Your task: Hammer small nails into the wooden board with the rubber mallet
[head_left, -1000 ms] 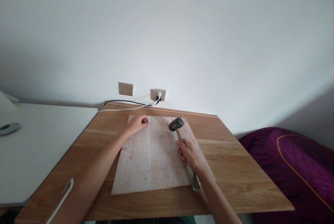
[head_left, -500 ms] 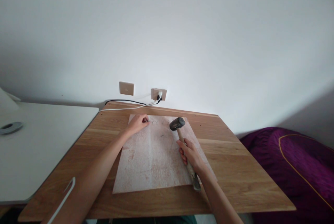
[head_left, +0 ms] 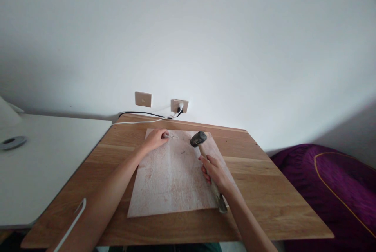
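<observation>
A pale, reddish-streaked board (head_left: 170,177) lies flat on a wooden table (head_left: 264,189). My right hand (head_left: 214,170) is wrapped round the wooden handle of a hammer (head_left: 198,139), whose dark head hovers just over the board's far right part. My left hand (head_left: 155,139) rests at the board's far left corner, fingers pinched on something small that looks like a nail, too small to be sure. Several small nails (head_left: 176,137) lie scattered on the board between my hands.
A white desk (head_left: 44,158) with a grey ring (head_left: 12,142) adjoins the table on the left. Wall sockets (head_left: 179,105) with a white cable (head_left: 141,122) and a black one sit behind the table. A purple cushion (head_left: 331,189) lies at the right.
Both hands hold nearly the same places; the hammer head has shifted very slightly. The view has drifted a little.
</observation>
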Motion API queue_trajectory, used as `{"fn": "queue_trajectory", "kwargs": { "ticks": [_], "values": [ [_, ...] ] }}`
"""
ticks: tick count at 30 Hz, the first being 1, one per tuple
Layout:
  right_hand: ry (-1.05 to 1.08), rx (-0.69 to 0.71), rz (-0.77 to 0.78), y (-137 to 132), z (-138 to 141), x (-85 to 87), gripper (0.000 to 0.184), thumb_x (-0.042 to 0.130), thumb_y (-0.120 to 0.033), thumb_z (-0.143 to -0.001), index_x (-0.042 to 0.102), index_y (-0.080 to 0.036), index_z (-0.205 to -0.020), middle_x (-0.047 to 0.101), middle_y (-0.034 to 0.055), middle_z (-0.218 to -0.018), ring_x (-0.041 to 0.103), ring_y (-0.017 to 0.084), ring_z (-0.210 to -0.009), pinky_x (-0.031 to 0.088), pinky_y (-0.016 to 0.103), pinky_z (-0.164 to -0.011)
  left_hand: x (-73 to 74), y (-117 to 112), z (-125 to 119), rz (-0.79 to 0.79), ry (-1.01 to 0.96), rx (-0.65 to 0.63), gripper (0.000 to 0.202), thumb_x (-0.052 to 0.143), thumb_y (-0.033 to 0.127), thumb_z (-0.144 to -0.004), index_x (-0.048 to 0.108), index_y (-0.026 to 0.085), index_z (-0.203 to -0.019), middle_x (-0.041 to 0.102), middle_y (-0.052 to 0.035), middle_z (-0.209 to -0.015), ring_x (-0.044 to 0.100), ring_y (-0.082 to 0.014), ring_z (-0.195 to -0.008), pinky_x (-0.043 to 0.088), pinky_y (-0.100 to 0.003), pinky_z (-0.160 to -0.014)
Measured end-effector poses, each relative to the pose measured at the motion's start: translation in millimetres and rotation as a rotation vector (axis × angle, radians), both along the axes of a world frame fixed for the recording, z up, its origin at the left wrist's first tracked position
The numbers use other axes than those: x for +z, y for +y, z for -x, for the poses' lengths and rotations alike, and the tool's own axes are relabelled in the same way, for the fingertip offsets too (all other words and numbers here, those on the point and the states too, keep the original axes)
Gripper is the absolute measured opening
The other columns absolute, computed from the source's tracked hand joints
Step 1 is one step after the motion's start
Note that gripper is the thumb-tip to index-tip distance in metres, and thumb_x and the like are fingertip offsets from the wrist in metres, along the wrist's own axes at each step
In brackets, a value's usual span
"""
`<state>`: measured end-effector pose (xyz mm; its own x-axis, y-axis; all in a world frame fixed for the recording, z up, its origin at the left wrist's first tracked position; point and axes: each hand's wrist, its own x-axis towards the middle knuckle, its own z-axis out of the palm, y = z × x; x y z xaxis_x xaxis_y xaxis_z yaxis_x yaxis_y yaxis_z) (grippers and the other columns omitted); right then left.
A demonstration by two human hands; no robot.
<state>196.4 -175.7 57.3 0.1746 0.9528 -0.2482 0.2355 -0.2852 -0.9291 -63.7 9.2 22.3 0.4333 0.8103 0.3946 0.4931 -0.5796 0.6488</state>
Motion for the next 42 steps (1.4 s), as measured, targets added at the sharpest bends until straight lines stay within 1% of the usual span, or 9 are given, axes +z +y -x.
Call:
{"fn": "queue_trajectory", "kwargs": {
  "ticks": [5,9,14,20,25,30,35,39,42],
  "values": [
    [0.031,0.109,-0.082,12.7,23.3,23.7,0.049,0.046,-0.068,-0.092,0.056,-0.021,-0.101,0.047,-0.0081,-0.061,0.041,0.008,-0.039,0.033,0.020,-0.034,-1.8,1.0,0.3,-0.027,0.011,0.031,0.024,0.076,0.026,-0.076,0.069,0.020,-0.098,0.065,-0.0006,-0.079,0.062,-0.0185,-0.075,0.046,-0.028,-0.070],
    [0.017,0.176,-0.169,34.4,52.8,36.8,0.046,0.044,-0.065,-0.095,0.056,-0.021,-0.101,0.046,-0.0084,-0.060,0.041,0.007,-0.038,0.033,0.019,-0.033,-1.9,0.0,0.1,-0.013,0.013,0.059,0.045,0.081,0.032,-0.071,0.066,0.019,-0.111,0.067,-0.0035,-0.091,0.062,-0.0217,-0.083,0.048,-0.031,-0.074],
    [-0.088,0.247,-0.032,57.3,73.6,29.8,0.038,0.048,-0.057,-0.098,0.057,-0.020,-0.093,0.046,-0.0086,-0.054,0.042,0.007,-0.035,0.031,0.018,-0.033,-2.8,-2.0,1.1,-0.014,-0.029,0.045,0.054,0.084,0.033,-0.068,0.064,0.020,-0.116,0.068,-0.0063,-0.108,0.064,-0.0251,-0.096,0.049,-0.033,-0.081],
    [-0.046,0.178,-0.121,50.7,63.6,33.2,0.039,0.046,-0.058,-0.097,0.057,-0.021,-0.097,0.047,-0.0088,-0.058,0.042,0.007,-0.037,0.032,0.018,-0.033,-1.3,-0.7,1.2,-0.029,0.005,0.021,0.024,0.075,0.039,-0.081,0.070,0.019,-0.093,0.066,-0.0028,-0.085,0.061,-0.0200,-0.077,0.045,-0.030,-0.070],
    [-0.017,0.147,-0.097,41.7,52.9,37.9,0.038,0.048,-0.057,-0.095,0.058,-0.021,-0.094,0.048,-0.0078,-0.058,0.042,0.007,-0.038,0.032,0.019,-0.035,2.2,1.1,0.2,-0.041,-0.002,-0.006,0.008,0.067,0.024,-0.084,0.070,0.019,-0.079,0.064,-0.0011,-0.073,0.060,-0.0182,-0.071,0.044,-0.029,-0.067],
    [-0.029,0.145,-0.137,42.6,55.5,39.6,0.040,0.047,-0.059,-0.095,0.057,-0.021,-0.096,0.047,-0.0080,-0.058,0.042,0.008,-0.038,0.031,0.019,-0.034,2.8,-0.1,-0.2,-0.030,0.000,-0.037,0.014,0.066,0.018,-0.083,0.076,0.019,-0.092,0.068,-0.0030,-0.078,0.062,-0.0192,-0.075,0.046,-0.029,-0.072],
    [-0.017,0.191,-0.163,52.5,68.9,36.4,0.038,0.042,-0.057,-0.098,0.056,-0.021,-0.099,0.047,-0.0089,-0.058,0.040,0.007,-0.035,0.031,0.019,-0.033,1.5,-2.6,0.0,-0.017,-0.044,0.016,0.052,0.081,0.027,-0.071,0.069,0.021,-0.121,0.072,-0.0068,-0.107,0.066,-0.0240,-0.090,0.050,-0.032,-0.080],
    [-0.124,0.235,-0.028,60.1,73.0,24.6,0.036,0.049,-0.053,-0.097,0.058,-0.020,-0.090,0.047,-0.0083,-0.053,0.040,0.007,-0.033,0.029,0.019,-0.031,1.6,-3.1,-0.2,-0.010,-0.062,0.027,0.050,0.085,0.030,-0.068,0.070,0.020,-0.115,0.071,-0.0082,-0.111,0.066,-0.0279,-0.100,0.050,-0.034,-0.086],
    [-0.090,0.184,-0.044,57.7,68.0,18.9,0.035,0.048,-0.054,-0.098,0.058,-0.020,-0.093,0.047,-0.0086,-0.055,0.041,0.007,-0.034,0.029,0.018,-0.032,3.0,-3.0,-0.6,-0.006,-0.046,0.030,0.031,0.082,0.034,-0.075,0.072,0.019,-0.100,0.070,-0.0072,-0.100,0.066,-0.0256,-0.092,0.049,-0.033,-0.081]
  ]
}}
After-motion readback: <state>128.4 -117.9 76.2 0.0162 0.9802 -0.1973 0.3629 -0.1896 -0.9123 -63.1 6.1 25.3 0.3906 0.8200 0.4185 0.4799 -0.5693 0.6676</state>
